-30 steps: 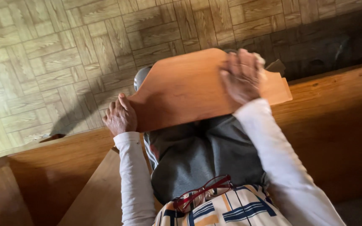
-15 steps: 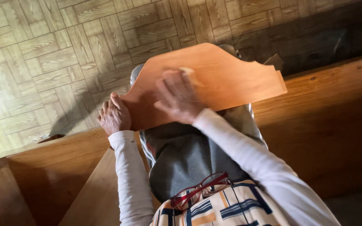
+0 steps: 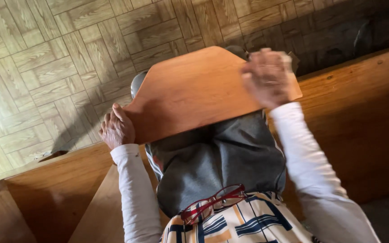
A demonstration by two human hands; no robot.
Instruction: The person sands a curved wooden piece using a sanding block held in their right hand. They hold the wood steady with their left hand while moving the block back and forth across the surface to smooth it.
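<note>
While the wooden board (image 3: pixel 194 90) lies across the person's lap, its long axis runs from the lower left to the upper right of the head view, slightly tilted. The left hand (image 3: pixel 117 128) sits at the board's lower left end, fingers curled closed around that edge, so the board stretches away from this grip toward the upper right. The right hand (image 3: pixel 269 76) lies on top of the far right end, palm down and blurred; whether its fingers clamp the edge or only press flat, I cannot tell. Both hands touch the board, 1 at each end. Its surface is smooth, warm orange-brown wood with a rounded upper corner and a curved left shoulder. Beneath it are grey trousers (image 3: pixel 221 166), and red-framed glasses (image 3: pixel 214 202) hang on a striped shirt (image 3: pixel 244 225). A wooden bench (image 3: pixel 361 121) surrounds the legs, above a parquet-pattern floor (image 3: pixel 46 58).
</note>
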